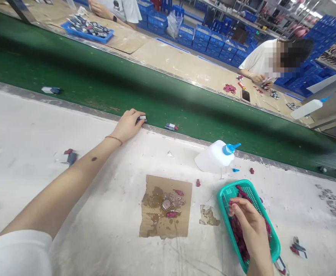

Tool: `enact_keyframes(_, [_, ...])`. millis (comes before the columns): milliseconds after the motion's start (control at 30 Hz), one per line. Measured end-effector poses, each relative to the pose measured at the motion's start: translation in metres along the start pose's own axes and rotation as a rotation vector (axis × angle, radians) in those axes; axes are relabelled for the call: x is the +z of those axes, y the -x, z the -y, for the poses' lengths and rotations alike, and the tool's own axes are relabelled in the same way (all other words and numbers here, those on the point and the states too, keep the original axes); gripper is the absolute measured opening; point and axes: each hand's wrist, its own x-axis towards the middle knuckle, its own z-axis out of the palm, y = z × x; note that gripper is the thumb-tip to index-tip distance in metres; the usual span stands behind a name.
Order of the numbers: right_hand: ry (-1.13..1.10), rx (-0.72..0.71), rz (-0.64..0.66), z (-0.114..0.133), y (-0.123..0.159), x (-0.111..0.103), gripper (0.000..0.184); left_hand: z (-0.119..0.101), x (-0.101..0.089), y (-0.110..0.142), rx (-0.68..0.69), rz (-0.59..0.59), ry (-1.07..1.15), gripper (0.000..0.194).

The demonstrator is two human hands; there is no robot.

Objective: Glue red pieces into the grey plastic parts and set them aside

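My left hand point(129, 124) reaches out to the edge of the green conveyor belt point(99, 80) and its fingers are closed on a small dark and white part point(142, 119). A similar small part point(171, 126) lies on the belt edge just to its right. My right hand point(249, 224) is inside a teal plastic basket point(224, 193) full of dark red pieces point(238, 234), with fingers curled and pinching among them; what they hold I cannot make out.
A brown cardboard square point(182, 224) smeared with glue lies between my arms. A white glue bottle with blue nozzle point(215, 156) lies on its side behind the basket. Loose small parts sit at left point(70, 156) and right point(298, 247). Other people work across the belt.
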Motion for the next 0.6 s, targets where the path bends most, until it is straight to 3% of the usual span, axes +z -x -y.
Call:
enact_keyframes(167, [-0.253, 0.097, -0.059, 0.002, -0.005, 0.017, 0.035, -0.01, 0.006, 0.001, -0.003, 0.018, 0.108, 0.013])
enact_keyframes(333, [-0.249, 0.055, -0.049, 0.004, -0.007, 0.026, 0.028, -0.024, 0.011, 0.023, -0.049, 0.026, 0.23, 0.019])
enact_keyframes(467, [-0.138, -0.089, 0.051, 0.019, -0.003, 0.046, 0.019, -0.045, 0.011, 0.063, -0.247, 0.121, 0.647, 0.026])
enact_keyframes(600, [0.006, -0.298, 0.27, 0.031, 0.004, 0.078, 0.016, -0.068, 0.002, 0.113, -0.501, 0.284, 1.04, 0.032])
